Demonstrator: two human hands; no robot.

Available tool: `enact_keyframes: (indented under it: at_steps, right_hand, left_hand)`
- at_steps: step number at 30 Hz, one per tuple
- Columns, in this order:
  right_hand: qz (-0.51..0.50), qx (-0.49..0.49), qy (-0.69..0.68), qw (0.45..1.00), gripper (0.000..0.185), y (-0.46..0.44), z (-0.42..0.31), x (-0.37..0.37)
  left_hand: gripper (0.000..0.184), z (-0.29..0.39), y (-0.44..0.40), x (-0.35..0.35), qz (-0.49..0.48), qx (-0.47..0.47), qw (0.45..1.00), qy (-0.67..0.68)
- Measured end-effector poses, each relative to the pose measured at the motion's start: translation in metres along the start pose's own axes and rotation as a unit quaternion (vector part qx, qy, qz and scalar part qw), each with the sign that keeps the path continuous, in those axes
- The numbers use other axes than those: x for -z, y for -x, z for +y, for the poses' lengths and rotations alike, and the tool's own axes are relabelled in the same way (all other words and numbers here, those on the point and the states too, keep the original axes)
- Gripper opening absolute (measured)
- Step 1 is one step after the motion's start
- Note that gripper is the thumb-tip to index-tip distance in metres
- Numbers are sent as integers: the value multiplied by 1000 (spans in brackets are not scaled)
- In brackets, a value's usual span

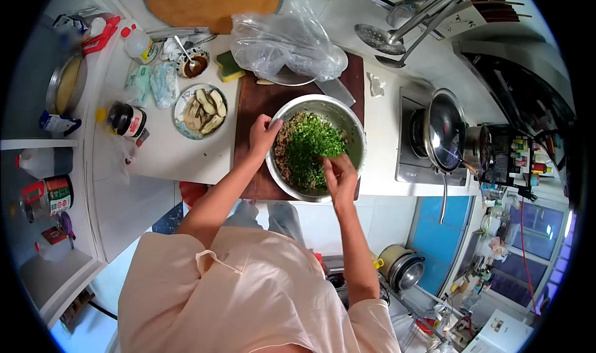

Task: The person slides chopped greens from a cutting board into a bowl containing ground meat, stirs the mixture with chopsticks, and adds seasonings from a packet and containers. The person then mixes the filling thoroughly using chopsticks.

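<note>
Head view: left hand (262, 134) grips the bowl (354, 131) at ten o'clock, probably steadying it; right hand (341, 177) touches chopped greens (313, 136) at five o'clock, grasp unclear.

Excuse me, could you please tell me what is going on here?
A person's left hand holds the rim of a metal bowl on a dark board. The right hand reaches into the bowl, fingers at the chopped greens. These lie over a brown, crumbly mixture, not yet blended.
</note>
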State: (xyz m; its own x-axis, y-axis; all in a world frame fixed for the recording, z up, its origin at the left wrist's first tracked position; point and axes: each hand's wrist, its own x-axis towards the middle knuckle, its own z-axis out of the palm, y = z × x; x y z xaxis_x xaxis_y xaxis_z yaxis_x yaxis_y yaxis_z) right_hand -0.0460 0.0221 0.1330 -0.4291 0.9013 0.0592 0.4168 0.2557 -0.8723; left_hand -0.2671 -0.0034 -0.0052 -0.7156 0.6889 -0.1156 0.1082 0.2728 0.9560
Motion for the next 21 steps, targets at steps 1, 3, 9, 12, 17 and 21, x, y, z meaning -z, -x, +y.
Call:
enact_keyframes:
  at_steps: [1,3,9,12,17,21]
  right_hand:
    - [-25,-6,9,1000,11,-11,-4,4]
    - [-74,-6,40,996,14,-22,-21,17]
    - [-174,51,101,978,19,-29,-25,16]
    - [-212,81,135,965,17,-35,-41,27]
    - [-238,-13,12,971,19,-8,-51,65]
    - [-307,16,-22,951,18,-2,-22,37]
  left_hand:
    - [36,2,2,-3,19,1,1000,7]
    - [38,5,5,-2,16,2,999,-38]
    - [41,13,8,-3,17,-7,999,-49]
    - [42,2,5,-4,15,-39,996,-78]
    - [42,10,8,-3,22,-45,996,-74]
    - [39,11,7,-2,26,-67,990,-123]
